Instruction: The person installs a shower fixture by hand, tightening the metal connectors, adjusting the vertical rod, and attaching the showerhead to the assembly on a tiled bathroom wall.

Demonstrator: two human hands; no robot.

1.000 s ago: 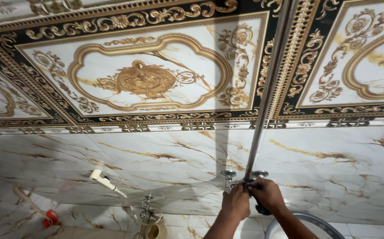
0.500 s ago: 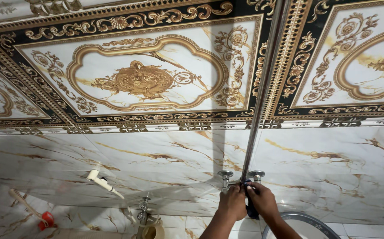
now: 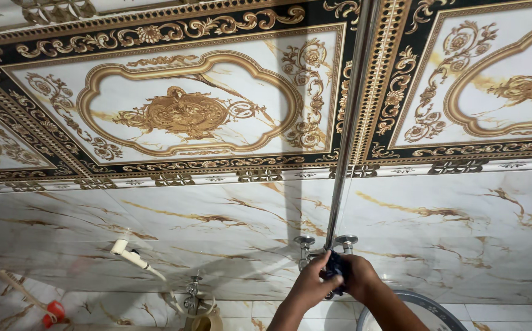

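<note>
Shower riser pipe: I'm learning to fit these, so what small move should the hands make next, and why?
Probably keep both hands clamped and give a short turn: the left hand and right hand wrap a dark tool at the foot of the riser pipe, between the two wall valves.

You stand in a home bathroom. Glossy marble-look wall tiles with gold veins cover the wall, topped by ornate black-and-gold decorative tiles. A chrome shower pipe runs up the wall from two chrome tap valves. Left of the pipe and lower hang a white hand sprayer and a small tap.
</note>
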